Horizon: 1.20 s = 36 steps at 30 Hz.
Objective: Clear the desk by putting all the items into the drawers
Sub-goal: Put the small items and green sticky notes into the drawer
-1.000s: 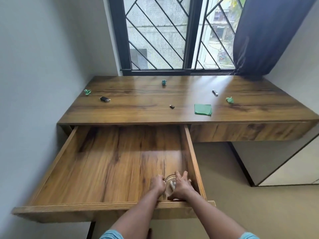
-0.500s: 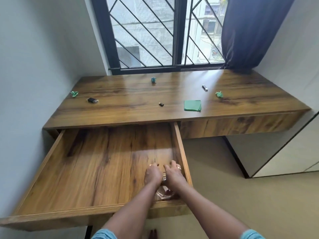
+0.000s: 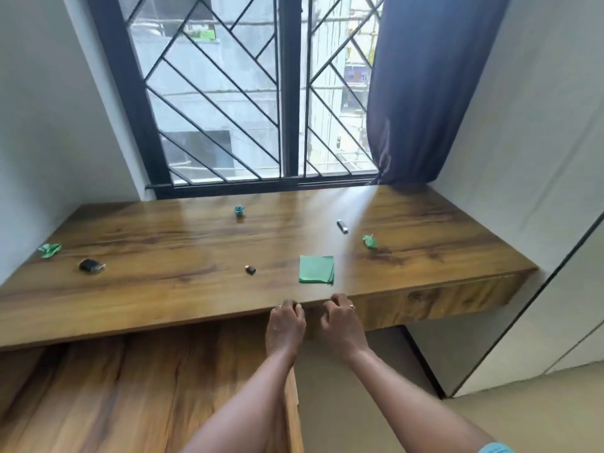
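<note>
wooden bench (image 3: 163,302) under the window, strewn with small stuff not yet put away. nearest the front edge, green paper (image 3: 316,269), folded square and lying flat. just to its left, a dark cap (image 3: 250,270). further left, a black fob (image 3: 91,266), then a green scrap (image 3: 49,250) close to the wall. towards the back, a blue scrap (image 3: 240,210). off to the right, a silver tube (image 3: 342,226) and a second green wad (image 3: 369,241), near each other but apart.

pulled far out beneath the bench's left half, drawer (image 3: 114,393), gaping to receive the lot. right drawer front (image 3: 441,299) shut flush.

left grip (image 3: 285,328) and right grip (image 3: 341,325) side by side at the bench's front edge, backs to the camera, fingers loosely curled, nothing seen in either, palms hidden. poised just short of the paper, probably as the closest thing and so the natural first pick.

judged step: reaching up for the next item, with seven things yet to go.

for the paper, better slid to the lip and pinched there than clawed at flat. tube and cap round, so apt to roll off if nudged. scraps light, easy to gather several at once. short carry down and left into the drawer.
</note>
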Available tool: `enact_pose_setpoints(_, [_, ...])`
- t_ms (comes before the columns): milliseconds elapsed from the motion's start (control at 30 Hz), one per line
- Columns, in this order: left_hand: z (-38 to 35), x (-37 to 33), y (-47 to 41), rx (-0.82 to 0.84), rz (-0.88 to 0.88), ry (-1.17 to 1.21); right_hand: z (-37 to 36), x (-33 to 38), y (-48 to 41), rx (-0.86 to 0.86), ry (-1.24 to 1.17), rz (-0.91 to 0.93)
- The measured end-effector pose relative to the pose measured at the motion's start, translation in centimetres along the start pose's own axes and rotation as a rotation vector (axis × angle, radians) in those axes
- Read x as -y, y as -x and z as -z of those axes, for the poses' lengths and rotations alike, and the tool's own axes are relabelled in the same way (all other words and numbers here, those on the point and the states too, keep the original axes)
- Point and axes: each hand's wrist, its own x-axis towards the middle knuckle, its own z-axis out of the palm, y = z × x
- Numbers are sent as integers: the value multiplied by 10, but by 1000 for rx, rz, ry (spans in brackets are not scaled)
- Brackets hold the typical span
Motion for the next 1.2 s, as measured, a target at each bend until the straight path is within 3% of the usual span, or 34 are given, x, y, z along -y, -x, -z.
enact_pose_setpoints(400, [-29,-27,-70,-30,-112,-40,30,-59,-189,-9,141,-26])
enact_pose_setpoints(633, [-41,-25,-109,-60,-92,-178,6,-74,-291,109,131,13])
enact_pose_setpoints(833, [-47,-16,-126,-88,-52,-219,-16,-92,-327,204,233,-39])
enact_pose_setpoints(1100, [-34,3,-130,-285,-1,-273,-26,-81,-338,93,112,-154])
enact_pose_setpoints(1200, [-13,22,-134,-332,10,-325,-30,-63,-318,-43,54,-39])
